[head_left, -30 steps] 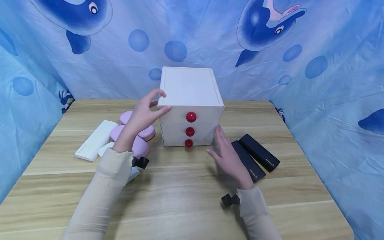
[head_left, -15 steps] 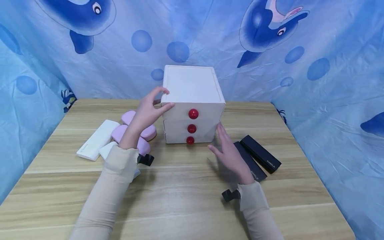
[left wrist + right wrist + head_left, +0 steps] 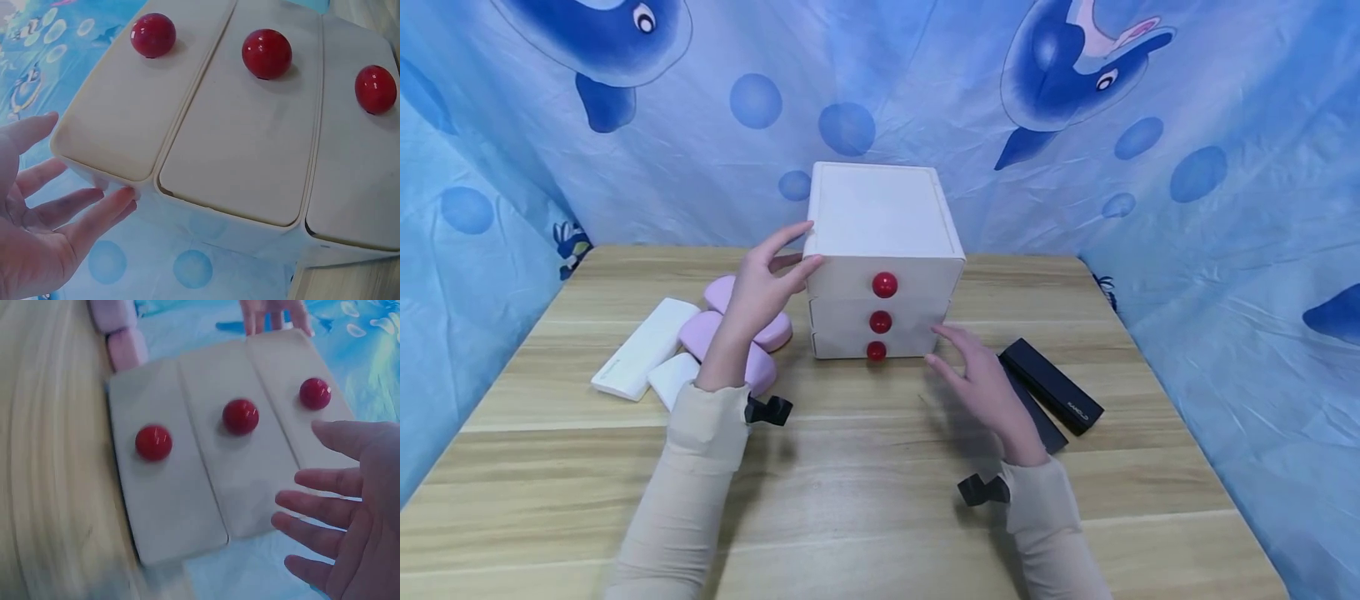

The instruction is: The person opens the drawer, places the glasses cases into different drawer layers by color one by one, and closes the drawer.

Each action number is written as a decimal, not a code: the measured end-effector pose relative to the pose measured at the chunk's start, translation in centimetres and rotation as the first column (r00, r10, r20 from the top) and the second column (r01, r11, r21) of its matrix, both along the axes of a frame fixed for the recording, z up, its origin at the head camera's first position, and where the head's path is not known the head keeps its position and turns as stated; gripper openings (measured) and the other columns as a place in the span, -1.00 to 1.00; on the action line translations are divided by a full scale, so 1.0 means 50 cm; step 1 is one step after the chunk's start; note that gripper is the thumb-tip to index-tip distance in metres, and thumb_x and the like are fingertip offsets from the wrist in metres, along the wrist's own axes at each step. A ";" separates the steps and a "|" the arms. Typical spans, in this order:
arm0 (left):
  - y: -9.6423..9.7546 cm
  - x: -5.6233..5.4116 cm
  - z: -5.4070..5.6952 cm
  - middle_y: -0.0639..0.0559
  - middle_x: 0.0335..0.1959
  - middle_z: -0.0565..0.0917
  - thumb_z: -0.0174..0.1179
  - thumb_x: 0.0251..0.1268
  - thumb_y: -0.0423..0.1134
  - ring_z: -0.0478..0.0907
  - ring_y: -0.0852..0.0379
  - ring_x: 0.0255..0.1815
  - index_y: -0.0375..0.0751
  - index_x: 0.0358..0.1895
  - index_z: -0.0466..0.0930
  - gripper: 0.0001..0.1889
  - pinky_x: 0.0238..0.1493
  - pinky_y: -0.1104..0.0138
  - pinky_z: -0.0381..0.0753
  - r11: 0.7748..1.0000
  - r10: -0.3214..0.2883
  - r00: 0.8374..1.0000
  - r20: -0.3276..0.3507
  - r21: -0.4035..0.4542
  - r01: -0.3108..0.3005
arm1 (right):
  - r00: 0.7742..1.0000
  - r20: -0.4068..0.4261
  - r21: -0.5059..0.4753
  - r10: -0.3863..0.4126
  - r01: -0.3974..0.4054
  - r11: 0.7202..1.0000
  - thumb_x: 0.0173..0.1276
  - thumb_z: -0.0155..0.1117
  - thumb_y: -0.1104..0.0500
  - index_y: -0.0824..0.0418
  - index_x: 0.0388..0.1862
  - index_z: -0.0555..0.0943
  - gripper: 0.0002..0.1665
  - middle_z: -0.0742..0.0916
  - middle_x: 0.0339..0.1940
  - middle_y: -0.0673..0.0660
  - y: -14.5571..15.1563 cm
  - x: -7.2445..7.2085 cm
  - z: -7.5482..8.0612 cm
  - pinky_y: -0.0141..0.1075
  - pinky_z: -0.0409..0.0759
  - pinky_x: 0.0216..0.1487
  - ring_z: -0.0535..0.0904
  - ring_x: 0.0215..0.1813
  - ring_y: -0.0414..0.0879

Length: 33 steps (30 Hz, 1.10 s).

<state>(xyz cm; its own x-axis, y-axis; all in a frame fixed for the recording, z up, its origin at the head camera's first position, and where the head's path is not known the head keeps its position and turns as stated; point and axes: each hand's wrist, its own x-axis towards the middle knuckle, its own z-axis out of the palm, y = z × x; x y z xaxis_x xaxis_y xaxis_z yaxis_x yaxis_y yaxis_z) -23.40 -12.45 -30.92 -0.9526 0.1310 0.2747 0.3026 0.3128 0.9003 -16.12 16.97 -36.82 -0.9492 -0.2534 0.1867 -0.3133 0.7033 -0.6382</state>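
A small white three-drawer cabinet [image 3: 887, 212] stands on the table, all its drawers closed. Each drawer front carries a red round knob [image 3: 884, 285]. Beside the cabinet's upper left front corner is my left hand [image 3: 760, 292], thumb and fingers spread, fingertips right at the edge. In the left wrist view the fingers [image 3: 81, 219] reach along the cabinet's side by the top drawer. My right hand [image 3: 988, 396] hovers before the lower right front corner, fingers loosely extended and holding nothing. The right wrist view has its fingers [image 3: 319, 509] spread over the drawer fronts.
Left of the cabinet lie several lilac rounded pieces [image 3: 718, 292], a white oblong box [image 3: 646, 350] and a smaller white piece [image 3: 673, 379]. Two black oblong boxes [image 3: 1051, 385] lie at the right, one partly behind my right hand. A blue patterned curtain [image 3: 700, 167] surrounds the table.
The cabinet has shifted slightly back. My left fingers have slid left off its top edge. My right hand has drawn off the right side, toward the front, with its fingers more bent.
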 end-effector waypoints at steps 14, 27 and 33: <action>0.011 0.008 -0.020 0.04 0.43 0.38 0.17 0.39 -0.15 0.52 -0.12 0.24 -0.08 0.34 0.43 -0.52 0.22 0.12 0.56 0.995 0.033 0.997 -0.071 0.097 -0.026 | 0.990 0.131 -0.489 0.057 0.014 0.872 0.47 0.15 0.05 0.29 0.19 0.54 -0.56 0.72 0.07 0.21 -0.056 -0.023 0.013 -0.09 0.59 0.23 0.63 0.16 0.01; 0.016 0.011 -0.038 0.04 0.40 0.43 0.12 0.42 -0.15 0.54 -0.11 0.20 -0.11 0.32 0.46 -0.57 0.22 0.17 0.57 0.987 0.072 0.991 -0.113 0.150 -0.055 | 0.876 0.376 -0.831 0.302 0.174 0.528 0.54 0.00 0.09 0.49 0.24 0.43 -0.48 0.77 -0.04 0.13 -0.092 -0.055 0.033 -0.20 0.62 0.16 0.72 0.02 -0.10; 0.017 0.013 -0.037 0.02 0.39 0.44 0.13 0.42 -0.16 0.55 -0.08 0.18 -0.16 0.27 0.51 -0.60 -0.09 0.53 0.63 0.987 0.086 0.988 -0.127 0.143 -0.068 | 0.835 0.391 -0.897 0.387 0.250 0.365 0.56 -0.04 0.13 0.48 0.15 0.48 -0.56 0.79 -0.14 0.12 -0.100 -0.060 0.036 -0.28 0.68 0.05 0.74 -0.03 -0.06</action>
